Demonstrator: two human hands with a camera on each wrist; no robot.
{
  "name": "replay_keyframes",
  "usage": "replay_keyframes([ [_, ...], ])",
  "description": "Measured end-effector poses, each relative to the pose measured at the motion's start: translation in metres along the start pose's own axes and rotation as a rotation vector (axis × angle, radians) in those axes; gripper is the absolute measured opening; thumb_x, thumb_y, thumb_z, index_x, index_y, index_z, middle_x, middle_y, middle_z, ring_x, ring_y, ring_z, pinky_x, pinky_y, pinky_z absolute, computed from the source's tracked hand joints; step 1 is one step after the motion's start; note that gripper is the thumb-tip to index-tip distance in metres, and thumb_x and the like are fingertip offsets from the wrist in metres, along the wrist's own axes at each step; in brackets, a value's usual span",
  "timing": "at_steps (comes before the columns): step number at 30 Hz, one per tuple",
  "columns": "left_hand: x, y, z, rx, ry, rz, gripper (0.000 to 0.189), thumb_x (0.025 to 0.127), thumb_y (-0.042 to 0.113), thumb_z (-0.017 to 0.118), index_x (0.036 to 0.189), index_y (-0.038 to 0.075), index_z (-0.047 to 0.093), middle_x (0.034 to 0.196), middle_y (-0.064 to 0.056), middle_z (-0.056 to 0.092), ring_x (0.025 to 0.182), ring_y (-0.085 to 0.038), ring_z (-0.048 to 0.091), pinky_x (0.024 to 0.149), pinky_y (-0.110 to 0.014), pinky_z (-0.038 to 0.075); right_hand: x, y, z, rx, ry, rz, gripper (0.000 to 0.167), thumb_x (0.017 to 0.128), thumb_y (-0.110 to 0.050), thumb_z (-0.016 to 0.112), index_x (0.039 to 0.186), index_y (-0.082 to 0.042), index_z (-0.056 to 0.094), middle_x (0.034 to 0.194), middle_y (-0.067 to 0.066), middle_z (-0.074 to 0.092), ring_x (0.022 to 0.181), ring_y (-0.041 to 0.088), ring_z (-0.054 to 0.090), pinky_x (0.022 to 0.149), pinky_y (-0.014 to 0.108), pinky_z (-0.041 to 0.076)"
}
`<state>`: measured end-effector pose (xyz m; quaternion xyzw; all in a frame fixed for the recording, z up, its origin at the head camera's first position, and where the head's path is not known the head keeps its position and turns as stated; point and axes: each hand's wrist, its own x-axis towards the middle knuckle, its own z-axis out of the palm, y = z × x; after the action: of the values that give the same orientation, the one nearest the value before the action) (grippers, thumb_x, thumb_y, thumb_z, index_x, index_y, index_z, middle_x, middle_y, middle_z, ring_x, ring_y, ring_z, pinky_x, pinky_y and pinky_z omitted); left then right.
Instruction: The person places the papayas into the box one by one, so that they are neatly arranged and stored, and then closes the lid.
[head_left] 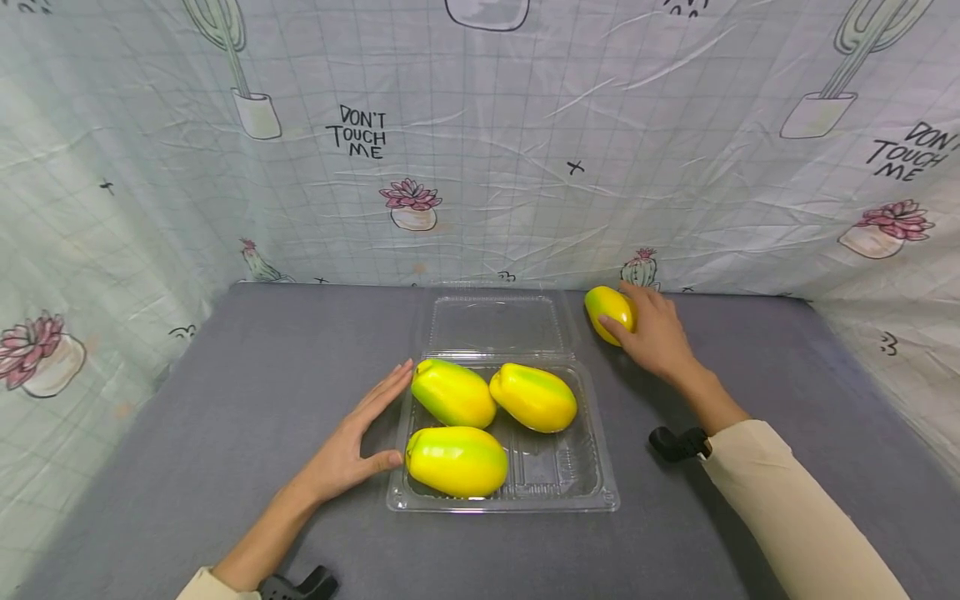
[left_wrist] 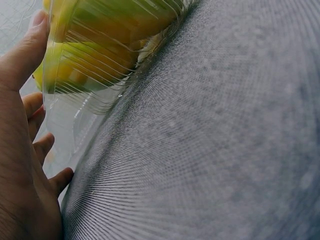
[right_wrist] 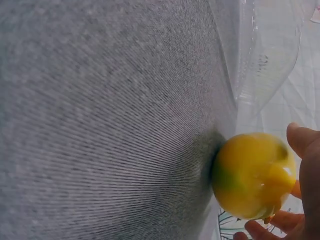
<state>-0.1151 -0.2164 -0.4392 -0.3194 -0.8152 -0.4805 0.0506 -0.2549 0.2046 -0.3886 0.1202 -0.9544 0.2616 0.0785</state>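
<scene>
In the head view, a clear plastic clamshell box [head_left: 555, 467] lies with its lid folded back. Inside rest three yellow-green papayas: one at back left [head_left: 453, 393], another at back right [head_left: 534, 398] and the last at front left [head_left: 457, 462]. My left hand [head_left: 352, 450], thumb and fingers spread, rests against the box's left side. Beyond the box's right back corner, my right hand [head_left: 652, 329] holds a fourth papaya [head_left: 603, 312], thumb on the near side and fingers round the far side. The right wrist view shows this papaya [right_wrist: 252, 175] low at the table surface.
The transparent lid [head_left: 495, 325] extends back on the grey tabletop [head_left: 300, 350]. A printed curtain [head_left: 495, 150] hangs along the table's back edge and both sides. Each wrist wears a black strap-on device, such as the right one [head_left: 675, 444].
</scene>
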Motion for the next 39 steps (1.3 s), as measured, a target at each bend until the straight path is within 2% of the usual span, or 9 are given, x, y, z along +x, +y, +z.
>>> replay_keyframes([
  [5,0.0,0.001,-0.001,0.003,0.002,0.011,0.087,0.087,0.057,0.06,0.151,0.007,0.027,0.158,-0.01,0.018,0.144,-0.031,0.012,0.114,-0.033,0.01,0.004,0.0,0.0,-0.013,-0.046,0.026,0.07,0.095,-0.045,0.054,0.146,-0.001,0.034,0.143,0.028,0.034,0.124,0.05,0.034,0.089,0.067,0.034],
  [17,0.0,0.001,0.0,0.018,0.002,0.011,0.087,0.087,0.057,0.059,0.151,0.008,0.027,0.158,-0.01,0.018,0.144,-0.031,0.013,0.114,-0.037,0.011,0.005,0.002,-0.003,-0.028,-0.115,0.054,0.073,0.094,-0.05,0.052,0.147,-0.003,0.032,0.14,0.028,0.039,0.116,0.045,0.045,0.083,0.063,0.04],
  [20,-0.001,0.001,0.0,0.018,0.002,0.007,0.087,0.087,0.058,0.059,0.151,0.008,0.026,0.158,-0.009,0.018,0.144,-0.031,0.012,0.114,-0.042,0.011,0.003,0.002,-0.005,-0.044,-0.129,0.067,0.075,0.093,-0.053,0.052,0.147,-0.005,0.032,0.139,0.027,0.041,0.113,0.043,0.047,0.079,0.061,0.042],
  [24,-0.001,0.001,0.0,0.017,0.004,0.004,0.087,0.087,0.058,0.059,0.151,0.008,0.027,0.158,-0.009,0.018,0.144,-0.03,0.013,0.113,-0.049,0.012,0.003,0.001,-0.009,-0.052,-0.155,0.078,0.079,0.092,-0.055,0.052,0.148,-0.005,0.029,0.14,0.027,0.04,0.114,0.044,0.047,0.08,0.062,0.041],
  [27,-0.001,0.0,0.0,0.017,0.003,0.005,0.087,0.087,0.058,0.059,0.151,0.009,0.027,0.158,-0.009,0.018,0.144,-0.03,0.013,0.113,-0.047,0.012,0.002,0.0,-0.011,-0.056,-0.17,0.083,0.08,0.091,-0.055,0.052,0.149,-0.006,0.027,0.141,0.027,0.038,0.116,0.044,0.046,0.081,0.063,0.04],
  [39,-0.002,-0.002,0.001,0.019,0.005,0.006,0.086,0.087,0.057,0.059,0.152,0.009,0.027,0.158,-0.009,0.018,0.144,-0.03,0.013,0.113,-0.044,0.012,-0.006,-0.001,-0.011,-0.025,-0.123,0.055,0.072,0.092,-0.047,0.056,0.147,-0.007,0.033,0.138,0.026,0.04,0.107,0.041,0.049,0.073,0.058,0.042],
])
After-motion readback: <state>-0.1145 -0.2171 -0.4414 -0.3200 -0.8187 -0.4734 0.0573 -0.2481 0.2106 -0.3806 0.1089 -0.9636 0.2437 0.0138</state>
